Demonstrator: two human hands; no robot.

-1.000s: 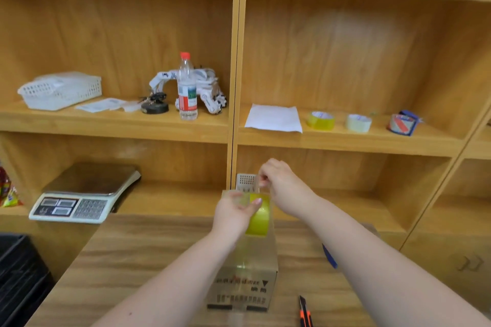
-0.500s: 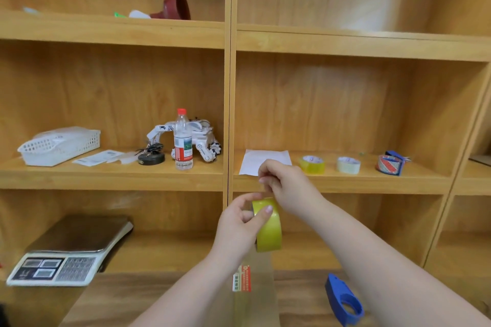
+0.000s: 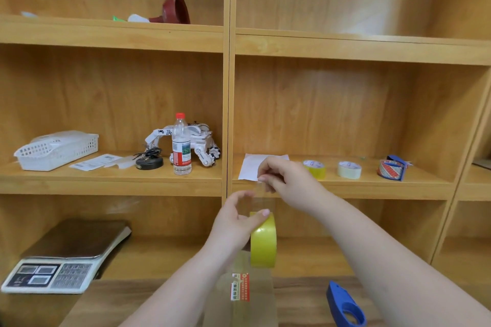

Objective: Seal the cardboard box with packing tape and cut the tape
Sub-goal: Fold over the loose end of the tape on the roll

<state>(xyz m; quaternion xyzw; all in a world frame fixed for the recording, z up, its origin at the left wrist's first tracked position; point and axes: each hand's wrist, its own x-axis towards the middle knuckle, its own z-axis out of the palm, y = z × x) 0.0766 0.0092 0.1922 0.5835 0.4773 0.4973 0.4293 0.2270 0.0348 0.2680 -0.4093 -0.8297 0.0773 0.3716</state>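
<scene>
Left hand (image 3: 233,223) gripping yellow tape roll (image 3: 263,243) at its 4 o'clock, right hand (image 3: 288,182) pinching clear tape end at roll's 12 o'clock, cardboard box (image 3: 247,297) at roll's 6 o'clock on table

2 bare forearms, no sleeves in view, left hand (image 3: 233,223) with pale pink-polished thumbnail, right hand (image 3: 292,183)

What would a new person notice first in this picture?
The eye goes first to the yellow tape roll at the centre, held up by the left hand, while the right hand pinches the clear strip pulled upward from it. Behind, on the middle shelf, stands a red-capped water bottle.
</scene>
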